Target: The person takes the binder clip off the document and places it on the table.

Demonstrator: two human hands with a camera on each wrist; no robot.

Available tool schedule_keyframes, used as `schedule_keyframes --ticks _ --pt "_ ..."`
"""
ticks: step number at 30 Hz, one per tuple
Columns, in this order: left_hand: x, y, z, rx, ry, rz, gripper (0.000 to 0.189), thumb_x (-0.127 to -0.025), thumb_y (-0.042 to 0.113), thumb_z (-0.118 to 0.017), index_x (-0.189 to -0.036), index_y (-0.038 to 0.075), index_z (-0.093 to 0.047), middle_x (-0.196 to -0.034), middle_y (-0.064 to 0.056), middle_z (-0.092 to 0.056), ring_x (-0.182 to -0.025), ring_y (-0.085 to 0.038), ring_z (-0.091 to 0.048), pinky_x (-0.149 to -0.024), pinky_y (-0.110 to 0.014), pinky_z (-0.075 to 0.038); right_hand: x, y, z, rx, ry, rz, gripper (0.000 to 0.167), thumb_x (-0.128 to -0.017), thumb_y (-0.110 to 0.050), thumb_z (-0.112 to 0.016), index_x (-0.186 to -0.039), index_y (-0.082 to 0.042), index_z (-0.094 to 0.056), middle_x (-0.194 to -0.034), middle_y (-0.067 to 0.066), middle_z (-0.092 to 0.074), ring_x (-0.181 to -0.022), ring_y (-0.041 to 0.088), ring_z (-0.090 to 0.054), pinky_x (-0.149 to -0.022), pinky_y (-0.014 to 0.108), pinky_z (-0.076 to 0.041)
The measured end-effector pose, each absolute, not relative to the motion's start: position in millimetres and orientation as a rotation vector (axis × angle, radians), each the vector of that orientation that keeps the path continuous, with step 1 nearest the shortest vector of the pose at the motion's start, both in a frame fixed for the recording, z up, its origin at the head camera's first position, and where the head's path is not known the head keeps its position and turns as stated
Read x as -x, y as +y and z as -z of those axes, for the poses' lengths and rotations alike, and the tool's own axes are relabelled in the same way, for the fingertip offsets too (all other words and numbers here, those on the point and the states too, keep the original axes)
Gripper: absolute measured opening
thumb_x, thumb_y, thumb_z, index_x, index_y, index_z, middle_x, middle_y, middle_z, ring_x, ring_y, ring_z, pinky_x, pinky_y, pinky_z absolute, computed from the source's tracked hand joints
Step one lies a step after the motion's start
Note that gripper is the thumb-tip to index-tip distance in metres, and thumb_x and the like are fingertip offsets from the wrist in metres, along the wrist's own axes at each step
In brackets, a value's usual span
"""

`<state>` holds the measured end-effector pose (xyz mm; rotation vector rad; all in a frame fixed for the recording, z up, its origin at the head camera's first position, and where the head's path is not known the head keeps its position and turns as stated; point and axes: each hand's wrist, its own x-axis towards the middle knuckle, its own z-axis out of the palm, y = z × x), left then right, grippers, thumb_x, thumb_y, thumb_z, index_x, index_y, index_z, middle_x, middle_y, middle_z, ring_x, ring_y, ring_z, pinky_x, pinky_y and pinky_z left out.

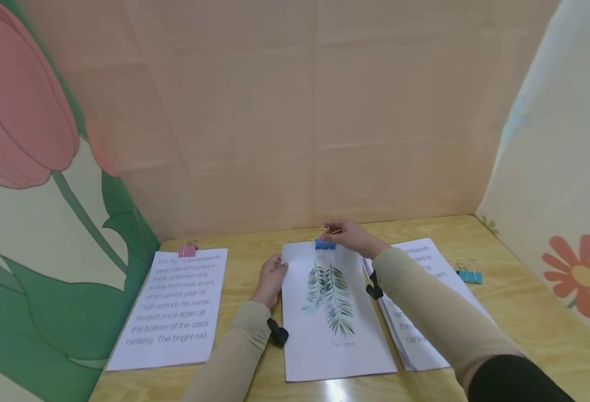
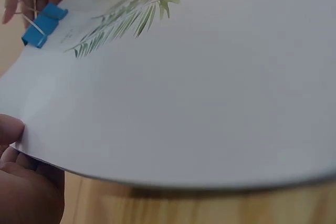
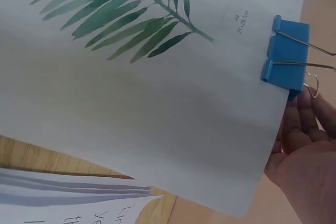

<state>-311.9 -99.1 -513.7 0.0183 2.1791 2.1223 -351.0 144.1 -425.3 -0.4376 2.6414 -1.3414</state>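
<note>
Steadily does it: keeping the paper flush should let the clip sit straight.
Squeeze the blue clip [image 3: 287, 53] evenly on the top edge of the leaf-print paper [image 1: 310, 346], mid-surface [image 1: 247, 268]. The right grip [image 1: 354, 237] pinches a wire handle, forearm slanting in; the left grip [image 1: 271, 279] pinches the left edge, thumb above, fingers beneath.

A light-yellow, wood-grained table [image 1: 247, 265] spreads beneath the right hand's fingers [image 1: 338, 228]. Just beyond them rises a creased, peach-coloured backdrop [image 1: 250, 111]. Well to their left, a cream wall [image 1: 3, 218] bears a large pink tulip [image 1: 18, 95] and broad green leaves [image 1: 63, 312]. Well to their right, a pale wall [image 1: 566, 139] carries a coral-petalled, yellow-centred flower [image 1: 584, 276]. Nearer the camera than the fingers, a white reflection [image 1: 335, 391] gleams on the table.
</note>
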Motion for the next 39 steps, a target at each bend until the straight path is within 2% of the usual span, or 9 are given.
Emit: schedule_keyframes --ticks 4,12,18,29,32,39 --pt "310.4 -98.9 512.6 -0.026 2.159 -2.134 0.030 -0.106 0.005 -0.048 -0.132 -0.004 -0.061 -0.107 -0.013 -0.071 -0.090 -0.017 -0.066 -0.076 -0.028 -0.053 348.2 143.5 425.9 0.380 2.658 1.352 0.044 -0.100 -0.025 -0.070 -0.133 0.004 -0.060 -0.123 0.018 -0.065 -0.119 0.034 -0.059 -0.108 0.052 -0.042" --pt "308.3 -96.4 511.1 -0.005 2.153 -2.129 0.030 -0.106 0.005 -0.049 -0.132 -0.004 -0.061 -0.110 -0.014 -0.070 -0.093 -0.018 -0.065 -0.080 -0.030 -0.053 344.5 145.2 423.7 0.336 2.671 1.337 0.051 -0.099 -0.028 -0.073 -0.134 0.005 -0.058 -0.125 0.018 -0.065 -0.119 0.035 -0.060 -0.109 0.052 -0.042" --pt "309.2 -94.0 512.8 -0.012 2.143 -2.129 0.030 -0.107 0.006 -0.049 -0.133 -0.003 -0.060 -0.110 -0.013 -0.070 -0.095 -0.019 -0.066 -0.083 -0.032 -0.053 342.0 147.6 422.7 0.315 2.685 1.357 0.047 -0.097 -0.029 -0.075 -0.129 0.003 -0.060 -0.121 0.016 -0.065 -0.115 0.034 -0.060 -0.106 0.052 -0.043" --pt "307.1 -93.0 512.6 0.001 2.127 -2.130 0.033 -0.107 0.005 -0.048 -0.138 -0.003 -0.058 -0.115 -0.015 -0.070 -0.102 -0.021 -0.066 -0.093 -0.037 -0.053 342.7 146.1 429.3 0.337 2.728 1.379 0.039 -0.096 -0.026 -0.076 -0.123 -0.002 -0.060 -0.120 0.014 -0.066 -0.118 0.035 -0.060 -0.105 0.052 -0.045" --pt "307.1 -92.7 513.7 -0.016 2.136 -2.133 0.033 -0.107 0.005 -0.048 -0.137 -0.004 -0.058 -0.114 -0.015 -0.070 -0.101 -0.021 -0.067 -0.091 -0.037 -0.053 343.5 146.8 430.7 0.312 2.743 1.400 0.039 -0.096 -0.029 -0.076 -0.122 -0.004 -0.060 -0.120 0.013 -0.066 -0.119 0.035 -0.060 -0.106 0.052 -0.045" --pt "306.0 -92.9 513.7 -0.029 2.161 -2.068 0.028 -0.106 0.004 -0.049 -0.130 -0.004 -0.061 -0.106 -0.014 -0.071 -0.090 -0.020 -0.066 -0.078 -0.031 -0.054 344.1 148.8 430.6 0.213 2.766 1.663 0.048 -0.097 -0.031 -0.075 -0.128 0.001 -0.056 -0.123 0.018 -0.064 -0.117 0.036 -0.062 -0.101 0.048 -0.050"
